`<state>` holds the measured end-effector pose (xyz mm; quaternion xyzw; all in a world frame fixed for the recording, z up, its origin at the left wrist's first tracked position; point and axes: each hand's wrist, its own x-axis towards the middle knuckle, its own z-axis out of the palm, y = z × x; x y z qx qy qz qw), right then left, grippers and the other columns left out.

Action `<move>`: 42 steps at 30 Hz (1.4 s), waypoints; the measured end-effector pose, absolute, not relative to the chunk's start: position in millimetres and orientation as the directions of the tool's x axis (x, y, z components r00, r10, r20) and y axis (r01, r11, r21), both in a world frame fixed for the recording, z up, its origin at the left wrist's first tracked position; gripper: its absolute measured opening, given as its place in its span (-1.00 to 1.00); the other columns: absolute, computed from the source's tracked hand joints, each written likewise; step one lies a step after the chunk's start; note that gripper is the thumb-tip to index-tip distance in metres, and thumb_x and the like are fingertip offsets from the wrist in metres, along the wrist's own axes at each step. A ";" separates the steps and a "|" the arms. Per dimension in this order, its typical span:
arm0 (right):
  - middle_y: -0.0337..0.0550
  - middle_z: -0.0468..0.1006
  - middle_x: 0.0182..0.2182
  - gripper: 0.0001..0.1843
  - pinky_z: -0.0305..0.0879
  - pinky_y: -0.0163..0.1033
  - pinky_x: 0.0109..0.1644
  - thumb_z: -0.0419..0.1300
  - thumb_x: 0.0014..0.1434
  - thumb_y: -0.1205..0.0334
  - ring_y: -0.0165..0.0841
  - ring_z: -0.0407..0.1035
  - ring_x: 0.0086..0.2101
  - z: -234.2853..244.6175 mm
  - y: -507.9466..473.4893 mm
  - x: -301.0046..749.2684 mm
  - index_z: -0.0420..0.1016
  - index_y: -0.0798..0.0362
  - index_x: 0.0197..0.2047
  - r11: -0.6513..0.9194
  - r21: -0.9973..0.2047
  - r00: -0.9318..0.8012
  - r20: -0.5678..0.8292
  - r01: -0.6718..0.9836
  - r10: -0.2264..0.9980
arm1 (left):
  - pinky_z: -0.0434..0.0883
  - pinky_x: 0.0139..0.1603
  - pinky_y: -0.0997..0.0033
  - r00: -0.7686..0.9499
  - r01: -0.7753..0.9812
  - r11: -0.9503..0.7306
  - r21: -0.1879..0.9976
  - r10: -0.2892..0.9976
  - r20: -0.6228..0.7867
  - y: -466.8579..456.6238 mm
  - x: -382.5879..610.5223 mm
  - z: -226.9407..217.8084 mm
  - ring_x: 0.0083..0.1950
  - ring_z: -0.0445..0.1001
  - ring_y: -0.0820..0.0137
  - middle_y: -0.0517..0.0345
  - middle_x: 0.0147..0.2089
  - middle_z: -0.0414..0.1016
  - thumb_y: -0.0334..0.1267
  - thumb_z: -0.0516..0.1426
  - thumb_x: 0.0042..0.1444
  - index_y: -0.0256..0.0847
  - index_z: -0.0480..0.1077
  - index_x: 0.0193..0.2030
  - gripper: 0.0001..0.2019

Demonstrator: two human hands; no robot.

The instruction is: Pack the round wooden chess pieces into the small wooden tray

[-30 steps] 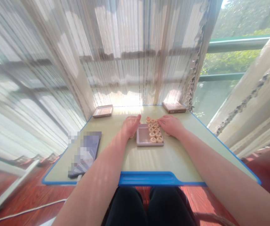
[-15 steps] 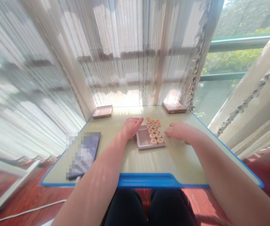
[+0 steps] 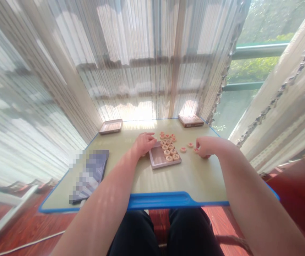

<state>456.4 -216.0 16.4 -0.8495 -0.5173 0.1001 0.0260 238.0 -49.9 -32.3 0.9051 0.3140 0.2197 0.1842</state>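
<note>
A shallow open box (image 3: 165, 165) holds two columns of round wooden Chinese chess pieces (image 3: 169, 158) with dark characters along its right side; its left part shows a bare bottom. My left hand (image 3: 143, 144) rests at the box's back left corner, fingers bent onto the rim and one finger stretched out above. To the right, my right hand (image 3: 206, 146) bends downward, fingertips closed at a red-marked chess piece (image 3: 196, 150) on the table. Its far fingers are hidden. Two more red-marked pieces lie near, a front one (image 3: 183, 150) and a rear one (image 3: 190, 145).
Several red-marked pieces (image 3: 167, 136) lie behind the box. An empty shallow lid (image 3: 111, 126) is at the table's back left, a closed flat box (image 3: 191, 120) at the back right. A dark tablet (image 3: 93, 174) lies at left. Blue edging (image 3: 160, 200) rims the table.
My right hand has drawn a little away from the box and curled its fingers down, showing loose red-marked pieces beside it. My left hand stays at the box corner. The view has shifted slightly.
</note>
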 end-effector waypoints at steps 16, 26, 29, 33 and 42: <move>0.15 0.37 0.18 -0.25 0.30 -0.03 0.13 0.18 0.03 0.38 0.00 0.33 0.10 15.7 -194.6 427.6 0.18 0.16 0.31 -0.292 -0.129 0.272 -0.157 0.948 0.949 | 0.39 0.11 0.33 0.687 0.512 -0.695 0.505 0.684 0.245 -55.0 238.6 -29.5 0.11 0.45 0.19 0.07 0.02 0.54 -0.34 0.06 -0.07 -0.19 0.54 -0.51 -0.80; -0.02 0.47 0.10 -0.45 0.31 -0.06 0.12 0.22 0.09 0.17 -0.06 0.38 0.04 6.6 -194.3 433.4 0.42 -0.03 0.17 -0.123 -0.243 0.095 -0.122 0.962 0.988 | 0.41 0.08 0.44 0.706 0.475 -0.730 0.491 0.649 0.283 -50.5 237.9 -35.9 0.01 0.50 0.27 0.17 0.07 0.50 -0.34 0.08 -0.12 -0.16 0.58 -0.46 -0.78; -0.02 0.47 0.10 -0.48 0.29 -0.04 0.12 0.19 0.13 0.18 -0.07 0.38 0.04 2.4 -188.9 436.6 0.41 -0.04 0.18 -0.151 -0.238 0.130 -0.101 0.959 0.986 | 0.37 0.16 0.44 0.710 0.480 -0.736 0.477 0.645 0.281 -53.0 238.3 -33.0 0.07 0.46 0.26 0.20 0.09 0.49 -0.35 0.10 -0.11 -0.13 0.59 -0.45 -0.79; -0.04 0.48 0.09 -0.56 0.26 -0.06 0.14 0.11 0.21 0.15 -0.12 0.37 0.04 -4.6 -180.9 441.7 0.44 -0.05 0.15 -0.126 -0.253 0.122 -0.032 0.959 0.992 | 0.31 0.22 0.40 0.718 0.495 -0.743 0.451 0.642 0.268 -59.1 238.9 -28.6 0.16 0.39 0.25 0.22 0.10 0.49 -0.37 0.10 -0.11 -0.11 0.61 -0.42 -0.77; 0.02 0.49 0.02 -0.49 0.16 -0.06 0.17 0.12 0.11 0.25 -0.11 0.30 0.03 -25.0 -163.2 439.2 0.43 0.08 0.15 -0.106 -0.206 0.172 0.337 0.973 0.926 | 0.33 0.17 0.39 0.673 0.486 -0.730 0.481 0.663 0.327 -61.3 241.9 -25.8 0.10 0.45 0.25 0.15 0.00 0.55 -0.28 0.01 0.03 -0.15 0.59 -0.41 -0.70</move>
